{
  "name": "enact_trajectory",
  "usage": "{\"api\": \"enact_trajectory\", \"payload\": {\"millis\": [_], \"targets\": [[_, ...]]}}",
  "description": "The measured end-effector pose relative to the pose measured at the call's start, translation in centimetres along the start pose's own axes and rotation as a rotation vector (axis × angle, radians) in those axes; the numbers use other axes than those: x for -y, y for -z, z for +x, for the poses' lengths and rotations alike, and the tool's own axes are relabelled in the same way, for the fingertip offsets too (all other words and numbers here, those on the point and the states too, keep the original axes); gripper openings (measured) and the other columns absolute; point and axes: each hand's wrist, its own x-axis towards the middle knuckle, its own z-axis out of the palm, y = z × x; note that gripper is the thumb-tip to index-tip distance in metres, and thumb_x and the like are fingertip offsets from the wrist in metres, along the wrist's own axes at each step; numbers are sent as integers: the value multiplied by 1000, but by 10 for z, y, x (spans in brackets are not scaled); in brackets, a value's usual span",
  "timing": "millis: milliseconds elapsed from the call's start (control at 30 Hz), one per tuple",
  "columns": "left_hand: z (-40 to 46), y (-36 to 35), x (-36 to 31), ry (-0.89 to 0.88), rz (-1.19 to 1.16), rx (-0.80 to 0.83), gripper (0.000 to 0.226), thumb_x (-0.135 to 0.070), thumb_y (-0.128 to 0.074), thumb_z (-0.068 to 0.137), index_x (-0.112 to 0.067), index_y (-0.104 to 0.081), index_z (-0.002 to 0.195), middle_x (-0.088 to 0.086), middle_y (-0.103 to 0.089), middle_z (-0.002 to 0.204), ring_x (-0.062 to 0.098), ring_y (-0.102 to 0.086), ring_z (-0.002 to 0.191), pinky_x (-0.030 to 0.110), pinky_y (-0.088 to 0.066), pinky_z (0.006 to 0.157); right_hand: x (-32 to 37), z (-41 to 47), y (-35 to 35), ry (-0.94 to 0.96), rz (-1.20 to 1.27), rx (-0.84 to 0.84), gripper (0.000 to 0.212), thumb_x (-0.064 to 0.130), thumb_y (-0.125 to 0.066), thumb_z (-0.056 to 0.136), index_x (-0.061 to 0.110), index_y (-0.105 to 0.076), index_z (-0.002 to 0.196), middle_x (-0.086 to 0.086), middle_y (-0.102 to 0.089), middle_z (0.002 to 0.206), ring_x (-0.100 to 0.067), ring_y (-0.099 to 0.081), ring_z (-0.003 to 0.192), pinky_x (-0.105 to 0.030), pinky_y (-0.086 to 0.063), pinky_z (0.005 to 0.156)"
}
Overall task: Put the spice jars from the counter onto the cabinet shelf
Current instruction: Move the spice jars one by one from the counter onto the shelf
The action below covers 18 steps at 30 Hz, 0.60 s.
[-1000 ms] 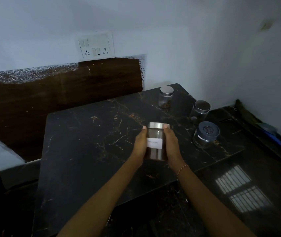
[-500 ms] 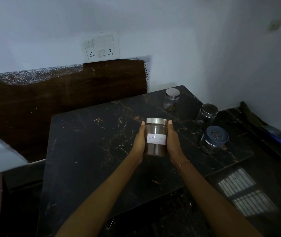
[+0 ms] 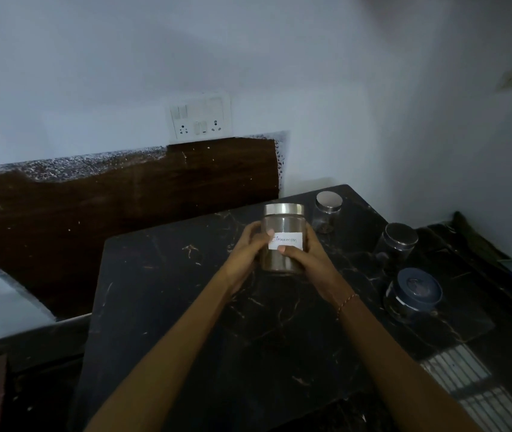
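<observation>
A glass spice jar (image 3: pixel 283 226) with a steel lid and a white label reading "Cinnamon" is held upright above the black marble counter (image 3: pixel 167 294). My left hand (image 3: pixel 246 249) grips its left side, thumb on the label's edge. My right hand (image 3: pixel 309 257) grips its right side, thumb under the label. Three more jars stand on the counter to the right: a steel-lidded one (image 3: pixel 327 212) at the back, a dark-lidded one (image 3: pixel 396 244) further right, and a blue-lidded one (image 3: pixel 413 294) nearest me. No cabinet shelf is in view.
A white wall with a switch and socket plate (image 3: pixel 200 120) rises behind the counter. A dark wooden panel (image 3: pixel 92 210) leans against it at the left. The side wall closes in on the right. Dark floor tiles (image 3: pixel 482 397) reflect window light at the lower right.
Both hands have lifted the cinnamon jar higher and further from me. My thumbs have shifted onto the front of the jar, at the label.
</observation>
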Motion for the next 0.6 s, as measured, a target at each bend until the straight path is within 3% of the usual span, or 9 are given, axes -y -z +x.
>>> {"api": "enact_trajectory", "payload": {"millis": [67,167,300,433,533,600], "targets": [[8,3,-8,-28,-53,-12,68,-33,-66,72,-24,-35,132,4,-55,124,20,-59,109,34,-53,85,10,12,4,47,7,-7,73,15,-65,83,37,-23,138,8,-50,118,-8,-54,103,-19,-53,65],[22,1,-32,-134,-51,-32,58,-26,-65,73,-16,-47,127,8,-58,122,24,-59,112,36,-52,89,35,33,12,130,-42,11,73,19,-68,81,35,-25,138,8,-48,121,-8,-53,108,-15,-53,65],[50,-6,-88,-328,11,-58,44,-20,-62,80,-18,-54,123,2,-64,113,18,-62,108,28,-53,84,97,73,26,315,-199,0,81,27,-74,75,33,-26,141,8,-46,134,-11,-48,118,-27,-52,90],[80,-18,-167,-451,33,-177,30,-8,-61,85,-18,-58,113,0,-66,107,18,-62,105,26,-52,85,182,106,41,502,-291,-16,76,30,-80,68,29,-37,131,17,-53,119,-1,-53,105,-6,-49,67],[96,-26,-231,-566,102,-254,26,-8,-63,84,-20,-59,107,-3,-65,101,14,-62,100,20,-52,81,241,128,47,636,-322,-51,74,28,-80,68,18,-42,131,2,-54,127,-10,-53,111,-6,-48,69],[102,-29,-271,-643,167,-277,31,-12,-63,85,-16,-57,115,3,-64,109,17,-61,105,24,-51,84,278,140,47,723,-350,-66,72,29,-77,71,17,-42,132,-1,-51,131,-11,-50,112,-8,-45,74]]}}
